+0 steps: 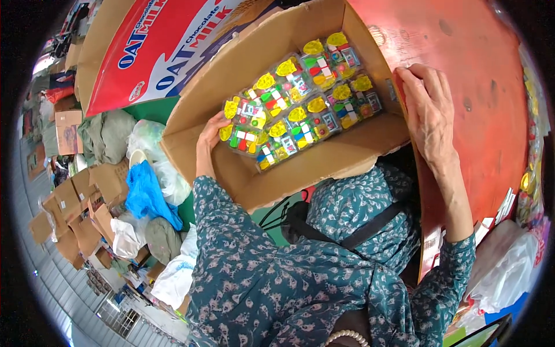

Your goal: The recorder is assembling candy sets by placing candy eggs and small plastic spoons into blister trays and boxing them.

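Overhead fisheye view: person w/ both bare hands at an open cardboard carton (347,144), tilted across the lap. Inside lie clear plastic blister packs (315,104) of tiny toys, multicoloured w/ yellow moulded pieces, in approx. two slanting rows.

Progress, judging by the view: the packs are already in the carton & fairly neatly lined up; bare cardboard shows along the near side, so it looks only part-filled, though depth is hard to tell. Carton top isn't closed. More colourful packs (529,179), poss. the same sort, run down the far R rim of the view; too warped to be sure they belong w/ this lot.

L hand (211,139) is inside the carton's L end, fingers part-curled against the end of the rows, touching the nearest packs; can't tell if it grips one or just steadies them. The packs stretch from those fingertips up & to the R.

R hand (429,113) is outside the carton, by its R wall, at the edge of a red tabletop (485,75). Fingers are loosely bent, no pack visible in them; can't tell if they pinch the cardboard edge. The packs sit to its L, beyond the wall, apart from it.
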`<action>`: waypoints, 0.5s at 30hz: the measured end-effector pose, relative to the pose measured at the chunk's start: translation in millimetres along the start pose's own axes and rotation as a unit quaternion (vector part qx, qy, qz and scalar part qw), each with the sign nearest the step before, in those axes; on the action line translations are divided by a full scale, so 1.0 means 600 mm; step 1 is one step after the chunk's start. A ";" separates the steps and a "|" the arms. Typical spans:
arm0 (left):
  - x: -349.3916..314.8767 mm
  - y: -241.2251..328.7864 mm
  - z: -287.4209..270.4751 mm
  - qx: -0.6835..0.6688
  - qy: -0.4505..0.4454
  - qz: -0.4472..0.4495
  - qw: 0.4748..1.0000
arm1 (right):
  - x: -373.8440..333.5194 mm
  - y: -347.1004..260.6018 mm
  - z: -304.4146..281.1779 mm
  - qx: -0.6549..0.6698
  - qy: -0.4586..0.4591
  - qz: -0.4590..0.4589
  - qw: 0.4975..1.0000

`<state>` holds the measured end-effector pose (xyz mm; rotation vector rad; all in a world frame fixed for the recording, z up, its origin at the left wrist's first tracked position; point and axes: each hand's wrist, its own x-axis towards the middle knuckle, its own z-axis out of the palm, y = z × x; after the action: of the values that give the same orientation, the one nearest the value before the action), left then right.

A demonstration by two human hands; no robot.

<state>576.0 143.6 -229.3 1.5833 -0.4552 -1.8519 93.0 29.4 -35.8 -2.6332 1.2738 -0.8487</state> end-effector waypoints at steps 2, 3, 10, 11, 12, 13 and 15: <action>0.003 0.005 -0.001 0.001 -0.013 0.003 1.000 | -0.003 0.000 0.000 0.001 -0.001 0.002 1.000; 0.005 0.008 -0.002 0.006 -0.025 0.000 1.000 | -0.005 0.000 0.000 -0.001 0.002 0.003 1.000; 0.016 0.021 -0.030 0.044 -0.041 -0.042 0.997 | -0.002 0.002 0.002 -0.008 -0.005 0.006 1.000; 0.020 0.022 -0.025 0.052 -0.047 -0.036 0.997 | -0.003 0.002 0.001 -0.008 -0.007 0.006 1.000; 0.025 0.024 -0.019 0.061 -0.044 -0.036 0.997 | -0.003 0.002 0.000 -0.005 -0.010 0.008 1.000; 0.027 0.027 -0.021 0.060 -0.044 -0.038 0.997 | -0.003 0.001 0.000 -0.002 -0.012 0.009 1.000; 0.037 0.032 -0.023 0.122 -0.048 -0.028 0.991 | -0.005 -0.001 0.000 -0.004 -0.014 0.013 1.000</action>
<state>592.7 116.9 -236.1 1.6836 -0.7098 -1.9820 92.0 31.8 -37.1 -2.6188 1.3047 -0.8021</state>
